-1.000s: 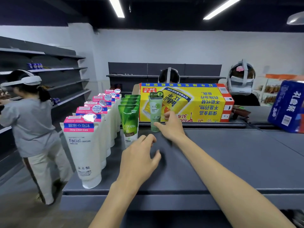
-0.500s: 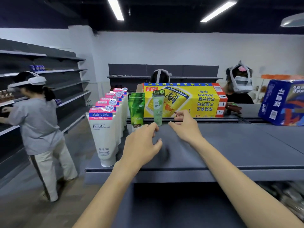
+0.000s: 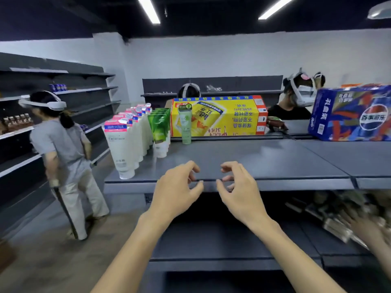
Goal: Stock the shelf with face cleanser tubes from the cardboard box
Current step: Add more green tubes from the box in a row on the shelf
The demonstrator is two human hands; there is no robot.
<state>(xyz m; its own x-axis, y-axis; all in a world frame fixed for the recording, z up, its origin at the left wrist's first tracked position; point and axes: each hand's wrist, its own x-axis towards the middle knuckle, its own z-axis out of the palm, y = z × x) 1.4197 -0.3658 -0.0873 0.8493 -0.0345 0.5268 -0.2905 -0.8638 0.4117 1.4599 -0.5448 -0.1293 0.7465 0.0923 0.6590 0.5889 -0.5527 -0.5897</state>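
Standing beyond both hands (image 3: 208, 187): tube (image 3: 185, 126).

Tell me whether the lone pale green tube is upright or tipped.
Upright: the pale green tube stands alone, cap down, on the shelf.

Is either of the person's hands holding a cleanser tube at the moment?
No, the left hand and right hand hover empty at the shelf edge, fingers loosely curled.

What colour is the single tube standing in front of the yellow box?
Pale green tube, dark cap on top; head view.
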